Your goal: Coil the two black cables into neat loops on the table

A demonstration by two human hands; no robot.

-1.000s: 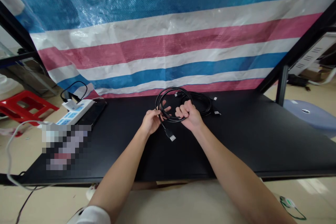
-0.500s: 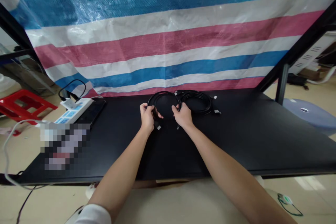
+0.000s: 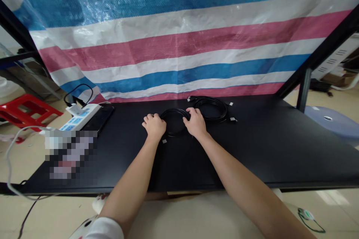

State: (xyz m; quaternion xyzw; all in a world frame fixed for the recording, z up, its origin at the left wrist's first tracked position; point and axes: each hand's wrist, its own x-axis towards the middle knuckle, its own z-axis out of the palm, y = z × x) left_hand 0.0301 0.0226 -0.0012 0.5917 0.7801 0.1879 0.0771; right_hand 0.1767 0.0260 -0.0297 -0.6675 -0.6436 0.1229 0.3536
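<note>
Coiled black cable (image 3: 174, 111): a round loop of thin, glossy turns at the middle of the smooth black rectangular table (image 3: 252, 145), lying flat or nearly so, between the two hands.
Left hand (image 3: 154, 125): back upward over the loop's left side, fingers bent and slightly apart; it hides the contact, so I cannot tell whether they close around the turns.
Right hand (image 3: 195, 121): at the loop's right side, holding its turns between thumb and forefinger, the other fingers bent.
Pale silver-coloured plug (image 3: 164, 141): on the near side of the loop, just beside the left wrist.
Second coil of black cable (image 3: 223, 110): on the table, to the far right of the right hand, pale plug ends sticking out at both sides.
Table's left end: a long white power strip with blue socket faces (image 3: 80, 117); beside it a flat, glossy black device (image 3: 103, 119). Nearer, pixel blocks hide the detail.
Far side: a woven plastic sheet striped blue, white and pinkish red (image 3: 176, 44).
Floor: a red plastic stool (image 3: 28, 110) at left.
</note>
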